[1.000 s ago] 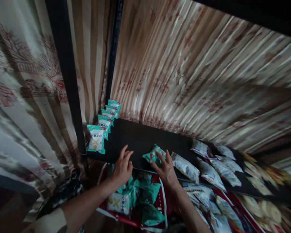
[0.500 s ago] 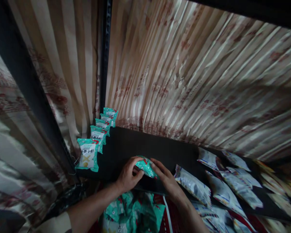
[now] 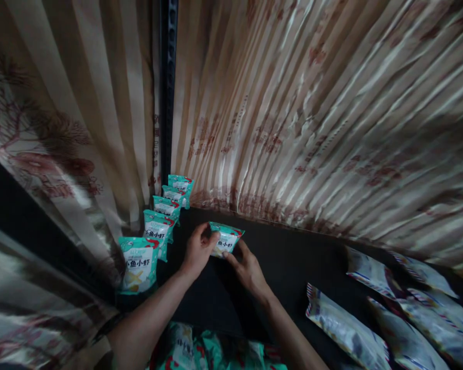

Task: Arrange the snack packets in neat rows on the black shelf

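Both my hands hold one teal snack packet point(image 3: 226, 240) upright over the black shelf point(image 3: 293, 257). My left hand point(image 3: 196, 250) pinches its left edge with curled fingers. My right hand point(image 3: 246, 267) grips its lower right corner. To the left, a row of several matching teal packets point(image 3: 141, 262) stands along the shelf's left end, running back toward the curtain. The held packet sits just right of that row, near its far end.
Silver-blue snack bags point(image 3: 347, 329) lie on the shelf's right part. A striped beige curtain point(image 3: 293, 128) hangs behind the shelf. A dark upright post point(image 3: 167, 92) rises at the back left corner. More teal packets point(image 3: 216, 354) lie below the shelf's front edge.
Both hands have carried the teal packet from the shelf's front edge toward the back, turning it upright. My view has shifted closer to the shelf.
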The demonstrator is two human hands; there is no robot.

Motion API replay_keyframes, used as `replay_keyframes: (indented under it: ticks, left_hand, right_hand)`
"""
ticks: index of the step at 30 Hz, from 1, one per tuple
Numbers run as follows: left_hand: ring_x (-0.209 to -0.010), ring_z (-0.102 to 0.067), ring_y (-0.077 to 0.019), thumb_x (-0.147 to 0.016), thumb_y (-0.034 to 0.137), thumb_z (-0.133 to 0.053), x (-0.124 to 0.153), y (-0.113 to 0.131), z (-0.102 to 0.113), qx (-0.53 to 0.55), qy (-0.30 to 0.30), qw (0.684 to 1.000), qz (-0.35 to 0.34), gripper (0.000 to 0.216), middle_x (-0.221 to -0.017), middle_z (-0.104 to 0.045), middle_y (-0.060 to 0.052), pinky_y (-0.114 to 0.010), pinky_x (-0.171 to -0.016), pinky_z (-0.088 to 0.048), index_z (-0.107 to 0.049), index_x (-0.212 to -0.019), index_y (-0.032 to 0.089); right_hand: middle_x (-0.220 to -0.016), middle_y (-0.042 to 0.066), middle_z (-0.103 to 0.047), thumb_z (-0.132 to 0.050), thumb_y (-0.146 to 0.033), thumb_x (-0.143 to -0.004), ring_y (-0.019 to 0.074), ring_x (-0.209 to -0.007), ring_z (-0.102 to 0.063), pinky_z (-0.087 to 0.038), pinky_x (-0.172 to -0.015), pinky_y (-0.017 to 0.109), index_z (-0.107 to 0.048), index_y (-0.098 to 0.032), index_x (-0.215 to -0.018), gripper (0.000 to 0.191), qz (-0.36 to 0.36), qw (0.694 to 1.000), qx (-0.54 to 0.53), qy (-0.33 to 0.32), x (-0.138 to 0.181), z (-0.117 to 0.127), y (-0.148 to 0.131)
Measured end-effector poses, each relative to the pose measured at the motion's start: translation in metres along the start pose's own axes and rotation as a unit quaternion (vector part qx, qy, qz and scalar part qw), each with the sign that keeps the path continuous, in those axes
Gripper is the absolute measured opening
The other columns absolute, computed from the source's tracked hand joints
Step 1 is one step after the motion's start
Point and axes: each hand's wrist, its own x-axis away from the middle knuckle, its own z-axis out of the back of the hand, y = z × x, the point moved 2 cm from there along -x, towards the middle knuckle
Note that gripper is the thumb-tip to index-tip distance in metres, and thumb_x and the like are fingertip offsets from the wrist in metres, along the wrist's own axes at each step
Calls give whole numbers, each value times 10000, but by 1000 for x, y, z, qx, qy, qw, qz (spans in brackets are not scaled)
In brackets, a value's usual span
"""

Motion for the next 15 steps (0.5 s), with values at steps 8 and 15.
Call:
replay_keyframes:
  ticks: [8,15]
  left_hand:
    - [-1148,-503,-207,-833,261,-509,-24,-18,9,-94,44,994,-27,429,-1341,-463,-109,-307,-852,-498,-465,-1253,185]
    - [-1296,-378,-207,-840,250,-469,-44,-33,15,-147,66,987,-17,411,-1376,-450,-108,-378,-1089,-302,-498,-1240,162]
  right_hand:
    - [-942,64,-679,-488,-429,-809,223,-859,-637,-488,-775,356,-582,-210,-1036,330,-21,999,26,38,-77,-28,10]
    - [-915,47,-686,-469,-422,-833,190,-806,-647,-488,-733,305,-595,-211,-1018,307,2,999,34,24,-121,-62,6]
